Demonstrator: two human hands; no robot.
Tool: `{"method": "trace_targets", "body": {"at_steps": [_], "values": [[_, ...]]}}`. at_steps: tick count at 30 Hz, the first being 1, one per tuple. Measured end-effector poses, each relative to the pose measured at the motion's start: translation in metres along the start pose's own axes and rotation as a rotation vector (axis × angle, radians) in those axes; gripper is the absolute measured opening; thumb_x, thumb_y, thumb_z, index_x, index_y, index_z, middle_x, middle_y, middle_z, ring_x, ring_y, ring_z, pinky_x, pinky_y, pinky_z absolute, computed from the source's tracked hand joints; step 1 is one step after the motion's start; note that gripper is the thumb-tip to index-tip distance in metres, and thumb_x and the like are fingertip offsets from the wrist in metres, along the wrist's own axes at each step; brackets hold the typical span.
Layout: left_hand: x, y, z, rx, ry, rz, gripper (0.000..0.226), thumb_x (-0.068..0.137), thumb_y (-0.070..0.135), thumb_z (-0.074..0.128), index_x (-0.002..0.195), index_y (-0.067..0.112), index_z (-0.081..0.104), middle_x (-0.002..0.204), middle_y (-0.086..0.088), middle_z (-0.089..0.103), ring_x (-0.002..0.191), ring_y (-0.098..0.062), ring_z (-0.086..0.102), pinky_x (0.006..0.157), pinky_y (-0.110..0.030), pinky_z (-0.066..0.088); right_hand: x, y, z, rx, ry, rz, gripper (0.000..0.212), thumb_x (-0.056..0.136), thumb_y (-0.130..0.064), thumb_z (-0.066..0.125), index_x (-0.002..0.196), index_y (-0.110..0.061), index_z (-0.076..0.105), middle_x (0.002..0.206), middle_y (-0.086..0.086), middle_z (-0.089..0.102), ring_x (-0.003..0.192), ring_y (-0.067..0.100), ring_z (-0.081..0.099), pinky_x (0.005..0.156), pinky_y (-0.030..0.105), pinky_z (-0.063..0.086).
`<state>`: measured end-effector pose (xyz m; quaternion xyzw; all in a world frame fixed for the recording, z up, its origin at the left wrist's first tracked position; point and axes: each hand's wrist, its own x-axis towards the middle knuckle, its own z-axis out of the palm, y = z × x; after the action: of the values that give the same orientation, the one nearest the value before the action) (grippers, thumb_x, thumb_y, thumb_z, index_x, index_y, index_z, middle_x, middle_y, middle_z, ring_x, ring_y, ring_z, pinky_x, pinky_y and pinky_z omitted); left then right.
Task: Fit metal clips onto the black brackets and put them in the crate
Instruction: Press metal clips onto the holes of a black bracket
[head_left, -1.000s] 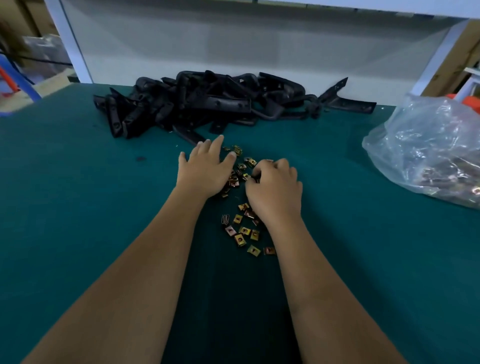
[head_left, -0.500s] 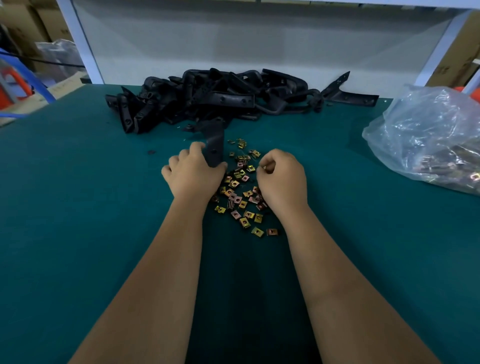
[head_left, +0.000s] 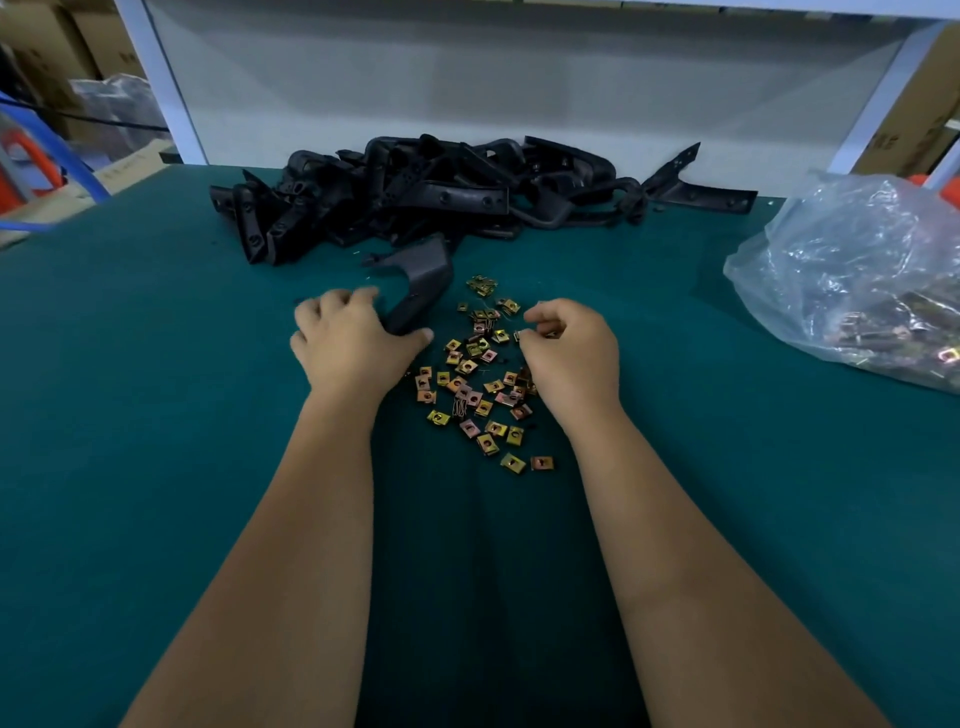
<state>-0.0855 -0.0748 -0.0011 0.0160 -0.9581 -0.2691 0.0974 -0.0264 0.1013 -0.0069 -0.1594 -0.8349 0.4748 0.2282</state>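
— What's the surface?
— I see a green-matted bench (head_left: 156, 467). Nearest lie scattered small brass-coloured metal clips (head_left: 480, 400).
— The hands?
— My left hand (head_left: 353, 348) grips a curved black plastic bracket (head_left: 415, 283); my right hand (head_left: 571, 353) pinches one clip (head_left: 540, 332).
— Beyond?
— The heap of black brackets (head_left: 441, 192), and a clear plastic bag (head_left: 857, 275) to the right.
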Motion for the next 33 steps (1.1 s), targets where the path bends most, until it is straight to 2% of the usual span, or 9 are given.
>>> {"method": "trace_targets", "body": {"at_steps": [6, 11, 13, 16, 21, 23, 25, 29, 33], "values": [[-0.002, 0.002, 0.000, -0.102, 0.084, 0.045, 0.031, 0.099, 0.028, 0.053, 0.127, 0.022, 0.064, 0.119, -0.010, 0.067, 0.115, -0.035, 0.053, 0.100, -0.045, 0.043, -0.001, -0.003, 0.000, 0.065, 0.071, -0.027, 0.015, 0.091, -0.014, 0.058, 0.099, -0.024, 0.066, 0.106, -0.005, 0.063, 0.074, -0.009, 0.059, 0.060, 0.006, 0.042], [-0.002, 0.004, -0.005, -0.390, 0.208, 0.115, 0.027, 0.101, 0.021, 0.050, 0.122, 0.018, 0.067, 0.109, -0.005, 0.070, 0.109, -0.026, 0.057, 0.097, -0.034, 0.046, -0.002, -0.009, -0.006, 0.309, 0.087, 0.021, 0.012, 0.094, -0.019, 0.059, 0.101, -0.025, 0.066, 0.098, -0.008, 0.067, 0.085, 0.001, 0.062, 0.074, 0.019, 0.049], [-0.004, 0.007, -0.003, -0.500, 0.122, 0.210, 0.025, 0.096, 0.007, 0.054, 0.109, 0.022, 0.070, 0.102, 0.004, 0.069, 0.099, -0.015, 0.060, 0.079, -0.008, 0.042, -0.002, -0.013, -0.007, 0.559, 0.001, 0.083, 0.025, 0.095, -0.025, 0.062, 0.120, -0.021, 0.059, 0.101, -0.002, 0.068, 0.083, 0.009, 0.068, 0.074, 0.025, 0.056], [-0.009, 0.014, 0.005, -0.419, 0.064, 0.374, 0.033, 0.088, -0.006, 0.057, 0.097, 0.021, 0.073, 0.097, 0.002, 0.063, 0.093, -0.016, 0.057, 0.074, -0.015, 0.038, 0.002, -0.015, -0.008, 0.822, -0.080, 0.170, 0.055, 0.095, -0.031, 0.064, 0.141, -0.013, 0.042, 0.116, 0.011, 0.064, 0.080, 0.017, 0.071, 0.067, 0.024, 0.055], [-0.008, 0.020, 0.002, -0.360, 0.314, 0.547, 0.030, 0.083, -0.005, 0.063, 0.100, 0.017, 0.076, 0.124, -0.008, 0.063, 0.122, -0.029, 0.046, 0.104, -0.030, 0.036, 0.004, -0.014, -0.012, 0.785, 0.037, 0.264, 0.005, 0.092, -0.015, 0.066, 0.095, -0.012, 0.066, 0.097, 0.008, 0.067, 0.079, 0.021, 0.067, 0.058, 0.025, 0.055], [-0.012, 0.023, 0.002, -0.457, 0.371, 0.447, 0.045, 0.086, 0.005, 0.064, 0.128, 0.022, 0.062, 0.143, -0.003, 0.048, 0.133, -0.026, 0.037, 0.111, -0.031, 0.028, 0.004, -0.014, -0.011, 0.847, 0.109, 0.281, 0.006, 0.090, -0.005, 0.066, 0.090, -0.012, 0.066, 0.097, 0.009, 0.066, 0.077, 0.021, 0.066, 0.060, 0.027, 0.056], [-0.018, 0.030, -0.003, -0.879, 0.180, 0.218, 0.065, 0.088, 0.020, 0.061, 0.148, 0.025, 0.036, 0.146, 0.000, 0.042, 0.131, -0.016, 0.043, 0.112, -0.031, 0.034, 0.002, -0.017, -0.008, 0.955, 0.138, 0.258, 0.010, 0.090, -0.002, 0.067, 0.091, -0.012, 0.065, 0.101, 0.009, 0.066, 0.085, 0.022, 0.068, 0.065, 0.028, 0.057], [-0.020, 0.044, -0.004, -1.387, -0.376, -0.066, 0.027, 0.100, 0.031, 0.050, 0.124, 0.019, 0.052, 0.108, -0.005, 0.072, 0.098, -0.021, 0.071, 0.101, -0.043, 0.051, -0.009, -0.026, 0.003, 0.775, 0.078, 0.044, 0.019, 0.086, -0.004, 0.071, 0.096, -0.020, 0.066, 0.103, -0.001, 0.068, 0.102, 0.017, 0.067, 0.087, 0.036, 0.058], [-0.012, 0.043, 0.000, -1.546, -0.164, -0.183, 0.019, 0.100, 0.007, 0.051, 0.108, 0.019, 0.063, 0.092, -0.002, 0.072, 0.082, -0.015, 0.070, 0.080, -0.033, 0.059, -0.019, -0.032, 0.014, 0.503, -0.123, -0.123, 0.028, 0.089, -0.016, 0.067, 0.113, -0.030, 0.061, 0.112, -0.011, 0.065, 0.101, -0.004, 0.061, 0.087, 0.016, 0.051]]}}
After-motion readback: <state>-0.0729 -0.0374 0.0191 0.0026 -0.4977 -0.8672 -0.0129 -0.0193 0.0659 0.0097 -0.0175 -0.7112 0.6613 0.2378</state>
